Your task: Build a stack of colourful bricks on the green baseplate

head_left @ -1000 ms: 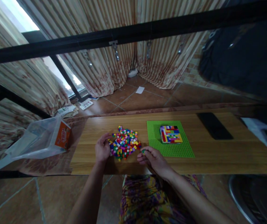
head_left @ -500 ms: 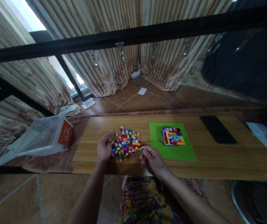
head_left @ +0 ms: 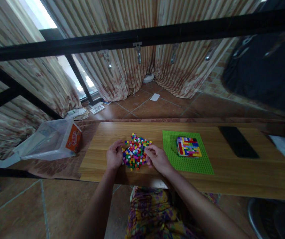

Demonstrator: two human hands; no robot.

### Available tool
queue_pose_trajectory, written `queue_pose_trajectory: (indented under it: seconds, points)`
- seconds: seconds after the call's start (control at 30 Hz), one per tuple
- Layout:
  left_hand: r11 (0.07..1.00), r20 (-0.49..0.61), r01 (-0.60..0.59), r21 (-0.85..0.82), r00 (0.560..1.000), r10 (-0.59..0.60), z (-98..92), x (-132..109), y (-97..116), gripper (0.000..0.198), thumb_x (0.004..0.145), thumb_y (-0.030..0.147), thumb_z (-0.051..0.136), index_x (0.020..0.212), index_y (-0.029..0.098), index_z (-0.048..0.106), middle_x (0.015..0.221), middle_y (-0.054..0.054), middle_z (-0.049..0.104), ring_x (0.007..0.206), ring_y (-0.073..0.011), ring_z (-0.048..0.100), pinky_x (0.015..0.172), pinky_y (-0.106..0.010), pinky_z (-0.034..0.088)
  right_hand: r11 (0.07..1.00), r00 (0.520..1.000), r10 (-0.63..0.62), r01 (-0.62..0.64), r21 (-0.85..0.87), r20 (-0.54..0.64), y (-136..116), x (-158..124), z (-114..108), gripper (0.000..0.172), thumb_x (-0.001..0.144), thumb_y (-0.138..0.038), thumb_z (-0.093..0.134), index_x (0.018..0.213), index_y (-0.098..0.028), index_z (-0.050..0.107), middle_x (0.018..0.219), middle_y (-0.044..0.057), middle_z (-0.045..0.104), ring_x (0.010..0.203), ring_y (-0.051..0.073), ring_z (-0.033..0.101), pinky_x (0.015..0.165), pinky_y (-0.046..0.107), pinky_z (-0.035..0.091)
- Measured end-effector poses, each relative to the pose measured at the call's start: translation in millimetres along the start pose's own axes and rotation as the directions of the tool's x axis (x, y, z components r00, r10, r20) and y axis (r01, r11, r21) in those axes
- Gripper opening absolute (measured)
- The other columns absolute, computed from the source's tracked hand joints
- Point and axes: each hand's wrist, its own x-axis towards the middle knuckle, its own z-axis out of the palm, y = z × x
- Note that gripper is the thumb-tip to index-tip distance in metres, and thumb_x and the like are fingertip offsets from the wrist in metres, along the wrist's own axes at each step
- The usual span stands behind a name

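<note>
A loose heap of small toy bricks [head_left: 135, 153] in many colours lies on the wooden table. My left hand [head_left: 114, 155] rests against the heap's left edge, its fingers loosely curved and the thumb apart, holding nothing that I can see. At the right edge of the heap, my right hand [head_left: 158, 160] has its thumb and fingertips pinched together; whatever is between them is too small to make out. To the right of that hand lies a green studded baseplate [head_left: 170, 162]. A low rectangular build of multicoloured bricks [head_left: 189, 147] sits on the plate.
A clear plastic box [head_left: 49, 139] with an orange label stands left of the table [head_left: 92, 149]. A dark flat slab [head_left: 238, 141] lies on the table's right part. A black metal bar [head_left: 157, 36] crosses beyond the table, with curtains [head_left: 130, 73] behind it.
My right hand has moved left and slightly up, from beside the heap to its right edge. My left hand stays by the heap's left side. The whole view has shifted slightly.
</note>
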Motion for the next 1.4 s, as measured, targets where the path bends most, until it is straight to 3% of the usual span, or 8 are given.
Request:
queue_pose_trajectory:
  seconds: [0.27,0.4,0.53,0.8,0.93,1.17,1.27,1.4]
  points:
    - [1.0,-0.013,-0.004,0.003,1.0,0.004,1.2,-0.6,-0.1,0.025,0.082,0.018,0.045,0.087,0.019,0.069,0.107,-0.007,0.072,0.105,-0.0216,0.066,0.098,-0.041,0.05,0.998,0.999,-0.006,0.008,0.057,-0.047,-10.9,-5.0,-15.4,0.039,0.077,-0.057,0.058,0.088,-0.02,0.058,0.057,-0.006,0.057,0.039,0.008,0.047,0.035,0.019,0.036]
    - [1.0,-0.006,0.008,-0.003,1.0,-0.008,0.9,-1.2,0.0,0.024,0.083,0.019,0.046,0.089,0.019,0.069,0.101,-0.006,0.074,0.103,-0.0209,0.066,0.098,-0.04,0.05,0.993,0.987,-0.057,0.041,-0.11,-0.147,-6.2,-9.0,-35.9,0.037,0.08,-0.057,0.055,0.071,-0.02,0.058,0.052,-0.005,0.053,0.036,0.008,0.039,0.036,0.022,0.028]
    - [1.0,-0.007,0.007,0.005,1.0,-0.007,0.3,-0.9,0.9,0.024,0.081,0.018,0.046,0.087,0.019,0.069,0.105,-0.007,0.073,0.103,-0.0207,0.066,0.098,-0.04,0.05,0.911,0.964,-0.193,0.107,-0.398,-0.181,-2.9,-4.2,-46.6,0.039,0.084,-0.052,0.051,0.062,-0.021,0.058,0.051,-0.002,0.053,0.046,0.011,0.046,0.049,0.024,0.034]
    - [1.0,-0.009,0.027,-0.011,1.0,-0.027,1.0,-1.4,2.0,0.025,0.083,0.019,0.047,0.094,0.019,0.069,0.098,-0.006,0.074,0.098,-0.0205,0.068,0.096,-0.039,0.052,0.76,0.958,-0.27,0.276,-0.588,0.1,-16.1,2.8,-26.9,0.032,0.094,-0.037,0.043,0.085,-0.021,0.07,0.074,0.002,0.068,0.067,0.015,0.06,0.066,0.026,0.04]
    - [1.0,-0.015,0.009,-0.007,1.0,-0.009,1.3,-1.0,0.4,0.024,0.082,0.018,0.046,0.088,0.019,0.069,0.103,-0.007,0.073,0.102,-0.0212,0.067,0.098,-0.04,0.051,0.562,0.911,-0.336,0.399,-0.725,0.241,-20.0,2.7,-12.0,0.026,0.09,-0.021,0.051,0.105,-0.024,0.071,0.098,0.004,0.068,0.087,0.018,0.061,0.08,0.029,0.043]
    - [1.0,-0.021,-0.017,0.003,1.0,0.017,1.5,0.4,-3.5,0.023,0.082,0.02,0.046,0.085,0.019,0.07,0.108,-0.007,0.072,0.102,-0.0208,0.066,0.098,-0.039,0.051,0.314,0.903,-0.269,0.412,-0.855,0.336,-21.0,10.7,1.7,0.022,0.09,-0.018,0.051,0.097,-0.023,0.072,0.103,0.007,0.061,0.094,0.021,0.056,0.079,0.03,0.042]
    - [1.0,-0.024,-0.005,0.003,1.0,0.005,2.4,1.1,-5.5,0.024,0.082,0.022,0.047,0.086,0.019,0.07,0.105,-0.007,0.073,0.101,-0.0207,0.067,0.098,-0.039,0.051,0.333,0.895,-0.288,0.426,-0.841,0.34,-20.5,12.4,3.1,0.017,0.089,-0.017,0.054,0.091,-0.022,0.071,0.104,0.006,0.06,0.094,0.019,0.056,0.08,0.029,0.042]
    - [1.0,-0.006,0.022,0.021,1.0,-0.022,1.8,2.2,-5.2,0.025,0.082,0.026,0.046,0.086,0.019,0.07,0.106,-0.007,0.073,0.104,-0.0213,0.066,0.098,-0.039,0.05,0.489,0.89,-0.384,0.423,-0.763,0.247,-23.7,6.5,1.8,0.014,0.088,-0.016,0.057,0.092,-0.021,0.069,0.103,0.004,0.061,0.094,0.016,0.057,0.084,0.028,0.043]
